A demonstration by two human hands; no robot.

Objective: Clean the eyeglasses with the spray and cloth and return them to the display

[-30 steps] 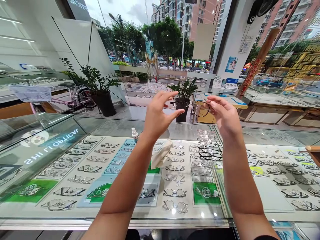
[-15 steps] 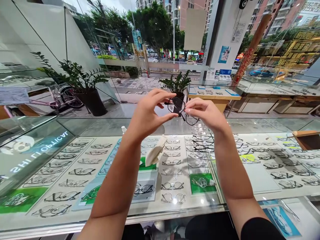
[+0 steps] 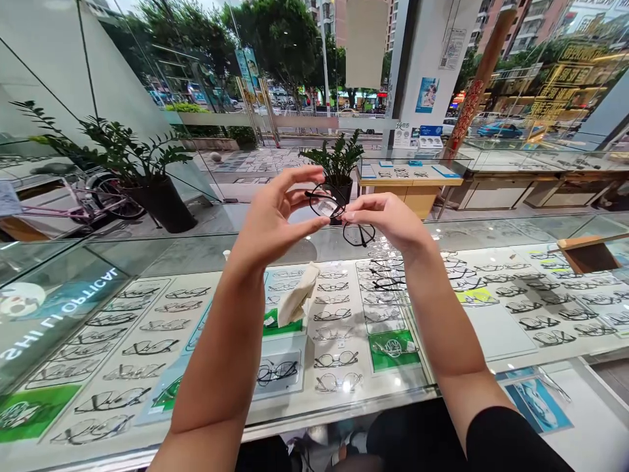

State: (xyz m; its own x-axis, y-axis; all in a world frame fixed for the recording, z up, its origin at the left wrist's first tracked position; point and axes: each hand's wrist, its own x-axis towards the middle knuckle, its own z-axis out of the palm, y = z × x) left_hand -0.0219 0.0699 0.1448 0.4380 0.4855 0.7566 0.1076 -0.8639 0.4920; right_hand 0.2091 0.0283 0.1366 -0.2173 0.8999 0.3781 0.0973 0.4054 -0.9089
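Observation:
A pair of black round-framed eyeglasses [image 3: 359,235] is held up over the far part of the glass display case. My right hand [image 3: 381,213] pinches the frame near the bridge, between the two lenses. My left hand [image 3: 280,213] is around the other lens, its thumb and fingers spread apart, with the thumb tip close to the lower rim. Whether the left fingertips touch the frame is unclear. A pale cloth [image 3: 298,296] lies on the glass top, below and between my forearms.
Rows of eyeglasses fill the display case [image 3: 363,412] under my arms. Several loose frames lie beside my right forearm. At the right is a wooden-edged box [image 3: 590,254]. Potted plants [image 3: 170,203] and another counter [image 3: 410,193] stand beyond.
The view has shifted, and both hands with the eyeglasses now appear lower and further left. The eyeglasses have tilted, and my left finger and thumb have come off the lens rim a little.

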